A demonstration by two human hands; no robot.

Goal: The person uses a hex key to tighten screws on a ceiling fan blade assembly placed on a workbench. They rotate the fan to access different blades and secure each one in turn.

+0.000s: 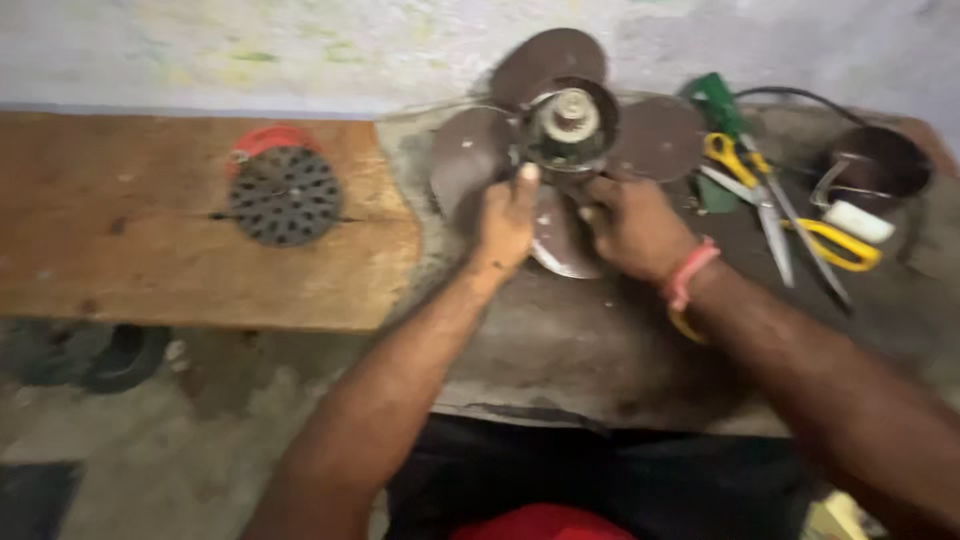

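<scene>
1. The bench (600,350) is a grey, worn slab that carries nearly everything here; a wooden board (150,250) lies to its left
2. The fan (565,140), with brown blades around a round metal hub, lies on the bench near its far edge, hub facing up
3. The left hand (507,222) has its grip closed on the fan at the left side of the hub, thumb pressed up against the hub's edge
4. The right hand (632,225) has its grip closed on the fan just right of the hub, fingers curled onto it; a pink band (688,272) sits on that wrist
5. A round dark grille (285,195) with many holes lies on the wooden board, well apart from the hands, with a red rim showing behind it
6. Scissors (775,205) with yellow handles lie on the bench to the right of the fan, near the right hand
</scene>
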